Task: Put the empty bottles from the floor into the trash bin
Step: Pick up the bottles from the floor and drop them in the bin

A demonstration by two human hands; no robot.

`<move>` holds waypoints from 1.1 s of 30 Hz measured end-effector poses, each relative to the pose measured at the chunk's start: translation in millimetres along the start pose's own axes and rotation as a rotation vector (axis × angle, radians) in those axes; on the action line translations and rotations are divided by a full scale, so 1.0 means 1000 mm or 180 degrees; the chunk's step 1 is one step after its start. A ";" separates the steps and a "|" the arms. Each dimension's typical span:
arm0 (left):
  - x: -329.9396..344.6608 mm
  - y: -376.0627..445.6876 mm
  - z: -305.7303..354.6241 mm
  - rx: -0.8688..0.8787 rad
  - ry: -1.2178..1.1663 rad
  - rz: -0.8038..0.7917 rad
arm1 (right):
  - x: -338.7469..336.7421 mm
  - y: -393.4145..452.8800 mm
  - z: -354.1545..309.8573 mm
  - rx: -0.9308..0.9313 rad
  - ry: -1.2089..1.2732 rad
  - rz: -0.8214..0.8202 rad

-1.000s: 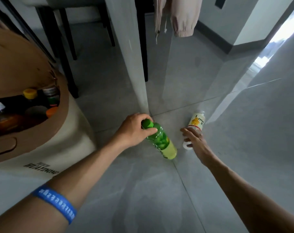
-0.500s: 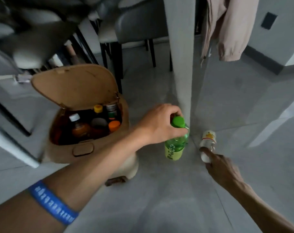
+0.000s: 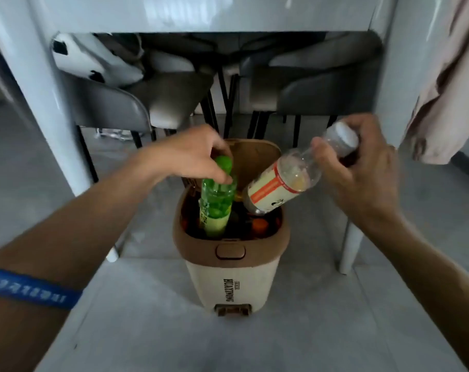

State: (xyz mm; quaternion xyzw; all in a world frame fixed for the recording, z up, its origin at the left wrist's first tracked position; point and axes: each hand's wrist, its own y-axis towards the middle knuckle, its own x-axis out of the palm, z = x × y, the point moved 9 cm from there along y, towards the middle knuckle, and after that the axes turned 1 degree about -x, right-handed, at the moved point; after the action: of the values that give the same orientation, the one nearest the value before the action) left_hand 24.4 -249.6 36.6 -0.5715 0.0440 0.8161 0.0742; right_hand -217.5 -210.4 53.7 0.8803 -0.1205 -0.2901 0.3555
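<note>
A cream trash bin (image 3: 232,277) with a brown rim and raised lid stands on the floor in front of me, with several bottles inside. My left hand (image 3: 190,157) grips the green bottle (image 3: 216,202) by its green cap, holding it upright with its base down in the bin's opening. My right hand (image 3: 359,170) holds the clear bottle (image 3: 279,186) with the white-and-orange label by its white-capped neck. That bottle tilts, base down, over the bin's right side.
A white table (image 3: 228,12) spans the scene above the bin, its legs (image 3: 40,103) on either side. Grey chairs (image 3: 136,103) with black legs stand behind. A pink garment (image 3: 447,89) hangs at the right. The floor is grey tile.
Both hands lifted their bottles off the floor and carried them over the open bin. The green bottle now dips into the opening; the view has swung to face the bin.
</note>
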 end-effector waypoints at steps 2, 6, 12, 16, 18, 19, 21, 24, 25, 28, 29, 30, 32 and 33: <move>0.037 -0.002 -0.034 -0.0277 0.0119 -0.0444 | 0.033 0.003 -0.015 -0.0145 -0.0215 -0.0235; 0.093 -0.006 -0.067 -0.0275 0.0417 -0.1024 | 0.089 -0.003 -0.025 -0.0461 -0.0761 -0.0778; 0.106 -0.001 -0.083 -0.0306 0.0478 -0.0818 | 0.143 -0.022 -0.002 -0.0360 -0.0982 -0.1520; 0.107 0.001 -0.092 -0.0350 0.0135 -0.0871 | 0.171 -0.036 0.008 -0.0251 -0.1111 -0.2081; 0.105 0.003 -0.091 -0.0330 0.0097 -0.0858 | 0.189 -0.049 0.012 -0.0282 -0.1221 -0.2567; 0.104 0.004 -0.090 -0.0320 0.0134 -0.0852 | 0.195 -0.053 0.013 -0.0290 -0.1191 -0.2712; 0.101 0.006 -0.087 -0.0313 0.0123 -0.0808 | 0.204 -0.057 0.015 -0.0280 -0.1159 -0.2832; 0.094 0.008 -0.085 -0.0320 -0.0001 -0.0745 | 0.217 -0.063 0.021 -0.0275 -0.1154 -0.3038; 0.094 0.008 -0.085 -0.0326 0.0004 -0.0776 | 0.222 -0.067 0.024 -0.0259 -0.1129 -0.3130; 0.109 0.005 -0.085 -0.0385 0.0131 -0.1002 | 0.231 -0.079 0.030 -0.0189 -0.1069 -0.3379; 0.116 0.004 -0.086 -0.0395 0.0133 -0.1063 | 0.235 -0.083 0.033 -0.0175 -0.1095 -0.3479; 0.120 0.003 -0.085 -0.0394 0.0102 -0.1096 | 0.237 -0.087 0.039 -0.0112 -0.1138 -0.3584; 0.125 0.002 -0.084 -0.0363 0.0024 -0.1138 | 0.236 -0.091 0.052 0.0140 -0.1143 -0.3700; 0.125 0.002 -0.084 -0.0338 0.0010 -0.1113 | 0.235 -0.089 0.057 0.0229 -0.1141 -0.3683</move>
State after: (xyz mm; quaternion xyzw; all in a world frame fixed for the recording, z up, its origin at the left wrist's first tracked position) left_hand 59.3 -256.2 -109.9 -0.5748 -0.0990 0.7910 0.1847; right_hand -62.4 -276.5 -141.4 0.7519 0.3099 -0.5758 0.0843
